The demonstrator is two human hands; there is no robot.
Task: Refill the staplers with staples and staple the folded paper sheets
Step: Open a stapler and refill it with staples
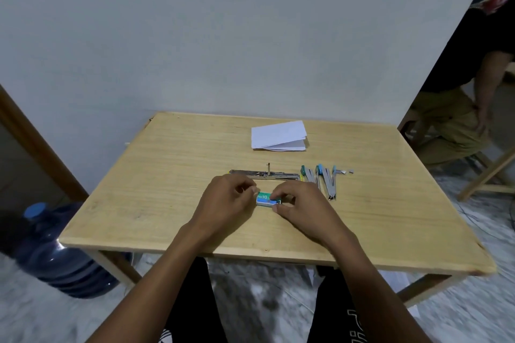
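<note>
A small green staple box marked "10" rests on the wooden table. My left hand pinches its left end and my right hand grips its right end. Just behind the box lies a stapler swung flat open, its metal rail showing. To the right are two blue staplers, also opened out. A stack of folded white paper sheets sits farther back.
A couple of tiny metal bits lie right of the blue staplers. A blue water jug stands on the floor at the left. A seated person and wooden chair legs are at the right.
</note>
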